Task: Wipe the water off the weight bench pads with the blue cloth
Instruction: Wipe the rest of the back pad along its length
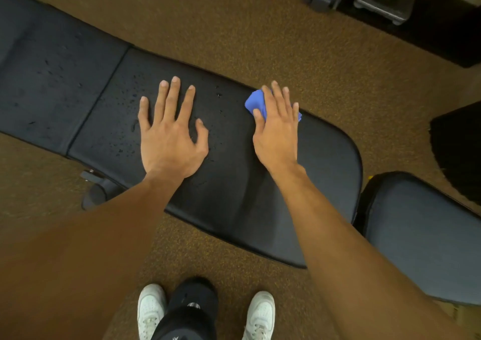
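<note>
The right hand (276,131) presses the bunched blue cloth (256,102) against the far edge of the middle bench pad (234,183). Its fingers lie straight over the cloth, so the grip is open, a press rather than a clutch. The left hand (169,134) lies flat on the same pad, its grip open and holding nothing. Water droplets (130,100) bead around that hand, with more on the left pad (52,79). I'd sweep the cloth leftward in overlapping strokes under even pressure, lifting the left hand clear of the wet patch, then do the second of the 2 wet pads.
</note>
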Demonstrator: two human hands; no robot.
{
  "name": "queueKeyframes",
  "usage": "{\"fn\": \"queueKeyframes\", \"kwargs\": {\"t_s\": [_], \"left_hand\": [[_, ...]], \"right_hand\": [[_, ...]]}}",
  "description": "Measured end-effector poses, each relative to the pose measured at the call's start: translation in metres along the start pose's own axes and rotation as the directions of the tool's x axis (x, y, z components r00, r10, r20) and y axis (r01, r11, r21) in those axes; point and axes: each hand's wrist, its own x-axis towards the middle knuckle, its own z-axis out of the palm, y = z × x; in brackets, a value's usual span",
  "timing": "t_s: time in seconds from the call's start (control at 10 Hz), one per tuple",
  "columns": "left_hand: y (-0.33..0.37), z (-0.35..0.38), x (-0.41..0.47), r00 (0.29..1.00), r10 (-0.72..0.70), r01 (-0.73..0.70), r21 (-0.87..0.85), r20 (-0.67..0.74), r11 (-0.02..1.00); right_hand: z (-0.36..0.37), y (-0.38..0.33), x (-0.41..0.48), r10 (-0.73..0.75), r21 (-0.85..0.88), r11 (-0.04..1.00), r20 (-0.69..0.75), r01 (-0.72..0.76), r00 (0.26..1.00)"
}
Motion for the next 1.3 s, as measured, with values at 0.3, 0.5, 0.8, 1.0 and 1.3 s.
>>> {"fn": "queueKeyframes", "kwargs": {"t_s": [0.3,0.5,0.8,1.0,1.3], "left_hand": [[-0.001,0.001,0.0,1.0,0.004,-0.004,-0.005,-0.012,1.0],[0.0,0.001,0.0,1.0,0.004,-0.004,0.0,-0.027,1.0],[-0.001,0.0,0.0,1.0,0.014,-0.014,-0.005,-0.01,1.0],[-0.004,0.001,0.0,0.999,0.033,-0.033,-0.019,-0.001,0.999],[-0.008,0.002,0.0,0.998,0.055,-0.055,-0.028,0.004,0.998]], "right_hand": [[-0.019,0.028,-0.015,-0.149,-0.005,0.989,0.061,0.15,0.987],[-0.004,-0.008,-0.006,-0.271,0.024,0.963,0.114,0.27,0.956],[-0.011,0.005,0.013,-0.157,-0.006,0.987,0.082,0.158,0.984],[-0.004,-0.015,-0.06,-0.432,-0.029,0.894,0.205,0.447,0.878],[-0.002,-0.007,-0.022,-0.055,0.012,0.998,0.055,0.055,0.997]]}}
